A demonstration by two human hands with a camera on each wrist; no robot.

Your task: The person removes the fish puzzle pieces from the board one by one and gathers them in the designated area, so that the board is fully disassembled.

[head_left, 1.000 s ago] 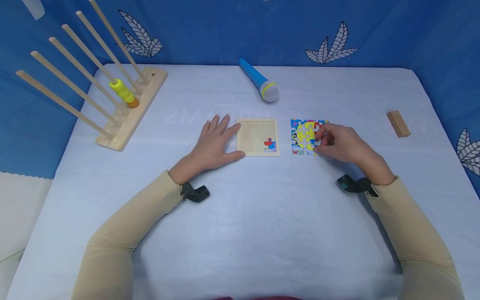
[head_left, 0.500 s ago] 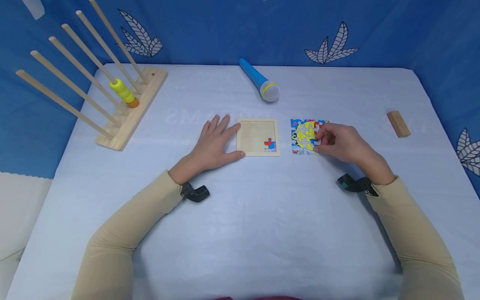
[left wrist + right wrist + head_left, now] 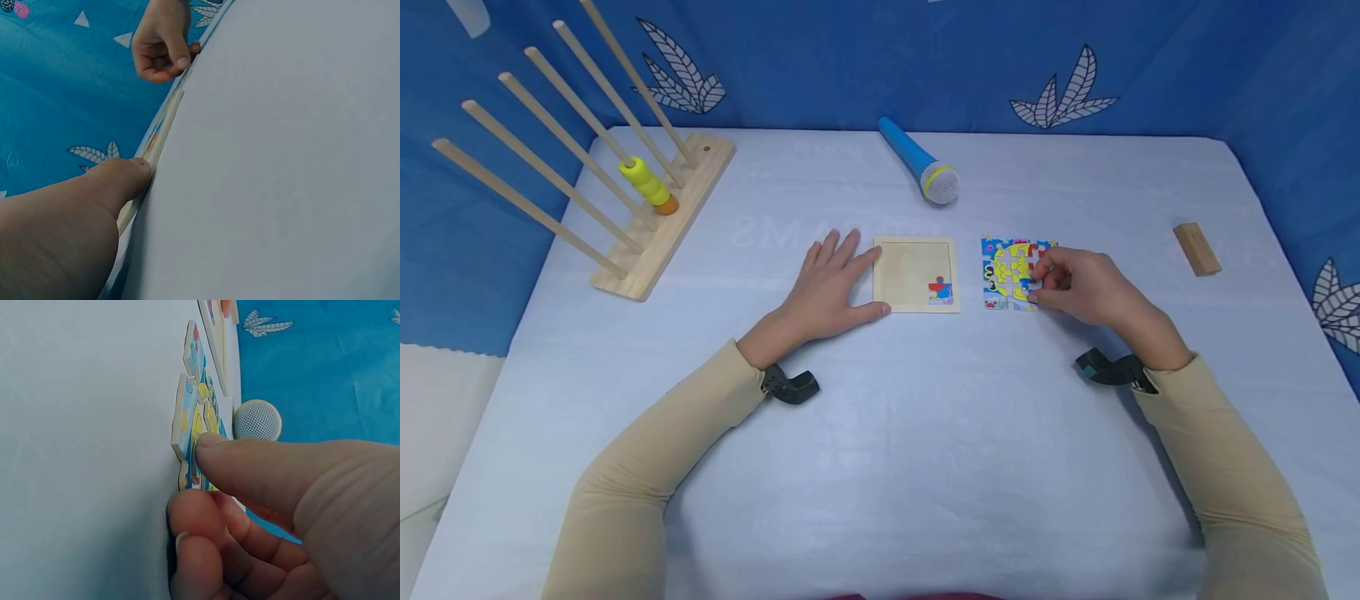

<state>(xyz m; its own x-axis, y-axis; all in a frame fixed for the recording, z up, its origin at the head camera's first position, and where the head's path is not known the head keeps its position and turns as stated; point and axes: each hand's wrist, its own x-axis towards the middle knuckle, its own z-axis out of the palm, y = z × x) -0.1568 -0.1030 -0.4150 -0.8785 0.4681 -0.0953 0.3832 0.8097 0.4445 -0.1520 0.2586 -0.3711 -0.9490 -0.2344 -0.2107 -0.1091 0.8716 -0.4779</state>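
A square wooden puzzle tray (image 3: pixel 904 275) lies flat mid-table, with a red and blue puzzle piece (image 3: pixel 940 290) in its lower right corner. My left hand (image 3: pixel 826 292) rests beside it, fingers spread, thumb and index fingertip on its left rim. To the tray's right lies a mostly joined jigsaw (image 3: pixel 1011 271) with a yellow figure on blue. My right hand (image 3: pixel 1078 283) is at its right edge, thumb and curled fingers pinching a puzzle piece there. In the right wrist view the thumb (image 3: pixel 219 456) presses on the jigsaw's face; the fingers hide part of the pinched piece.
A blue toy microphone (image 3: pixel 921 162) lies behind the tray. At the left stands a wooden peg rack (image 3: pixel 677 217) with yellow and orange beads (image 3: pixel 647 183) on one peg. A small wooden block (image 3: pixel 1197 247) lies at the right. Blue cloth hangs behind the table.
The jigsaw's lower right part has shifted very slightly to the right under my right hand. My left hand and the tray have stayed still.
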